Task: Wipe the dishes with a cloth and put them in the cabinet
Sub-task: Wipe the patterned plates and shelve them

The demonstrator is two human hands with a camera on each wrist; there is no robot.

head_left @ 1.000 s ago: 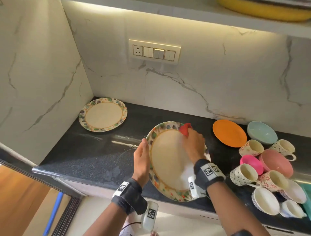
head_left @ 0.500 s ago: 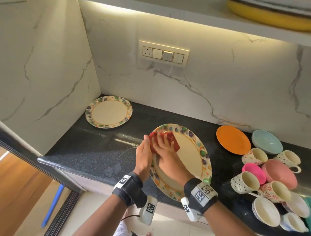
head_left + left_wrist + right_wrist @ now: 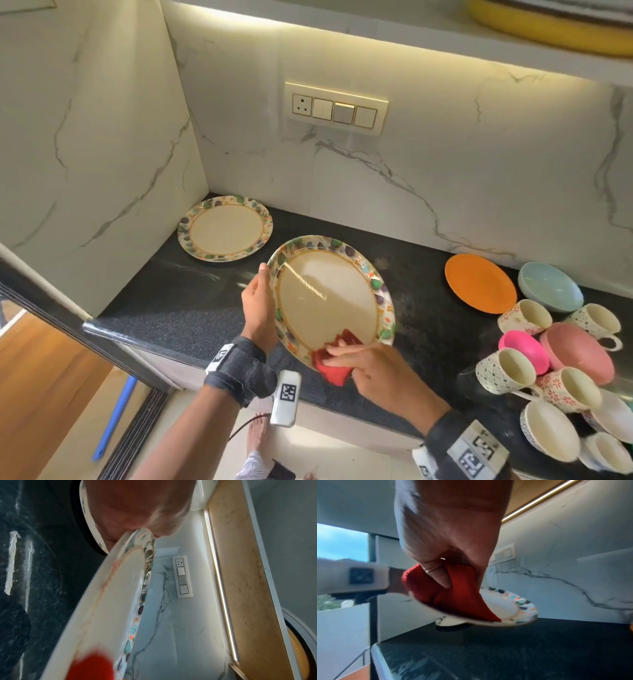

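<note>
A cream plate with a floral rim (image 3: 329,291) (image 3: 109,601) (image 3: 513,605) is held tilted above the black counter (image 3: 178,308). My left hand (image 3: 258,305) (image 3: 137,509) grips its left edge. My right hand (image 3: 370,366) (image 3: 450,536) pinches a red cloth (image 3: 334,363) (image 3: 452,597) (image 3: 91,666) against the plate's near rim. A second matching plate (image 3: 224,233) lies flat in the counter's back left corner. The cabinet shelf (image 3: 376,20) runs overhead and carries a yellow dish (image 3: 555,24).
An orange plate (image 3: 479,282) and a pale blue bowl (image 3: 549,286) lie at the right. Several patterned cups (image 3: 510,373) and pink bowls (image 3: 579,353) crowd the right front of the counter. A switch panel (image 3: 337,108) is on the marble wall. The counter ends in a drop at left.
My right hand has swept the red cloth from the plate's upper left edge down to its near rim. The left hand keeps its hold on the plate's edge.
</note>
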